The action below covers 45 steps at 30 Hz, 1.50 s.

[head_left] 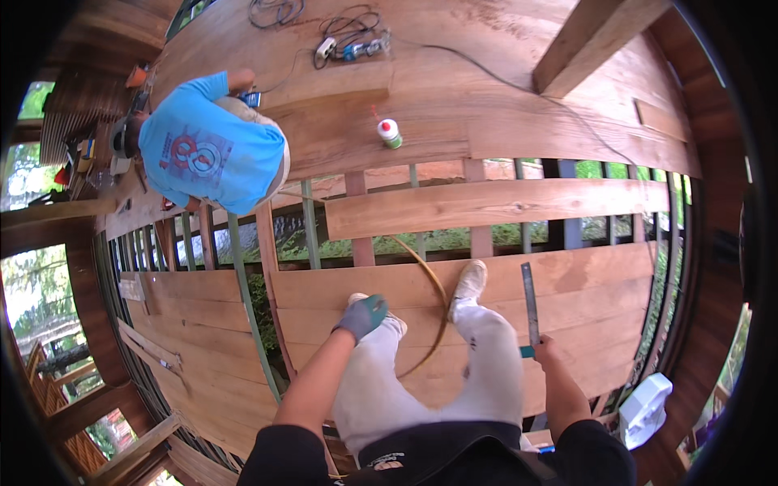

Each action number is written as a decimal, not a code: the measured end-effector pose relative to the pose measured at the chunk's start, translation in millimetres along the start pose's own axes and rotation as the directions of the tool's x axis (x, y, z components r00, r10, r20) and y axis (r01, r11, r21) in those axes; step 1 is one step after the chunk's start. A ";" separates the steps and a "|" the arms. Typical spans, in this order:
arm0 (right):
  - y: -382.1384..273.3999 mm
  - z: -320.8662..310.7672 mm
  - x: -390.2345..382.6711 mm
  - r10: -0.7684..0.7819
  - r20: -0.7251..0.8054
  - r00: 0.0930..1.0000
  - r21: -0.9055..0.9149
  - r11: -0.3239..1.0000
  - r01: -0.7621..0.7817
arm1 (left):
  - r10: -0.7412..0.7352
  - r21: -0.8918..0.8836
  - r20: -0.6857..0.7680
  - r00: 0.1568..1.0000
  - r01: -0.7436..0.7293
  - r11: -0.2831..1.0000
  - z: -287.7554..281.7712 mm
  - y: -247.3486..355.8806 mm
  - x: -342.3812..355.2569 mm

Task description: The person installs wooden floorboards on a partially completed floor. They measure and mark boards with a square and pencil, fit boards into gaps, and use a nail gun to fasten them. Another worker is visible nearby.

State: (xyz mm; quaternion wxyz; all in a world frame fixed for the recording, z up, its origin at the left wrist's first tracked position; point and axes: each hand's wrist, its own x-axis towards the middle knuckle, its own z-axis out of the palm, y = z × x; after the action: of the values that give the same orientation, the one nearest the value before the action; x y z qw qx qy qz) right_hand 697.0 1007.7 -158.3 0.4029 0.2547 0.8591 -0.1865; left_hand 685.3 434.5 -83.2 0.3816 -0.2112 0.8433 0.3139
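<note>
My right hand (545, 350), bare, is closed around the green handle of a try square (530, 300). Its long flat metal blade points away from me over the laid planks, with the handle set across its near end. In front of my left shin, my left hand (362, 318) wears a grey-green glove. Its fingers are curled in, and whatever they may hold is too small to make out. Under my shoes lie the laid wooden planks (583, 304). Beyond them a loose plank (502, 207) lies across the open joists.
A co-worker in a blue shirt (215, 150) bends down at the far left. A white bottle with a red cap (389, 132) stands on the far boards. A yellowish hose (438, 283) curves between my feet. Gaps open between joists (356, 251). A wooden post (587, 49) rises far right.
</note>
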 end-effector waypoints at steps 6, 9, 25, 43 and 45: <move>7.6 91.2 126.0 0.208 0.017 0.978 0.217 0.954 -0.206 | 0.390 0.359 0.061 0.919 -0.385 0.850 71.0 -37.6 230.2; 11.8 124.6 180.6 0.162 -0.063 0.985 0.254 0.957 -0.141 | 0.752 0.580 -0.130 0.646 -0.566 0.586 104.3 -76.1 311.1; -102.8 172.6 306.0 -0.428 -0.513 0.744 -0.027 0.874 0.484 | 0.606 0.732 0.266 0.749 -0.566 0.379 115.6 -72.3 353.7; -327.6 254.6 296.7 -0.552 0.176 0.815 0.976 -0.013 -0.219 | 0.292 0.524 0.532 0.795 -0.579 0.625 85.1 -128.2 319.8; -324.1 244.3 287.2 -0.545 0.144 0.826 0.980 -0.038 -0.196 | 0.169 0.453 0.595 0.786 -0.501 0.738 68.9 -125.2 319.7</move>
State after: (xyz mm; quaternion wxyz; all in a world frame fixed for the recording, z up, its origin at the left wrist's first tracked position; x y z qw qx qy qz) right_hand 495.6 702.3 -495.0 0.2780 0.2830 0.3491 -0.8490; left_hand 597.1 355.5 -412.7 0.5732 0.1719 0.7876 0.1470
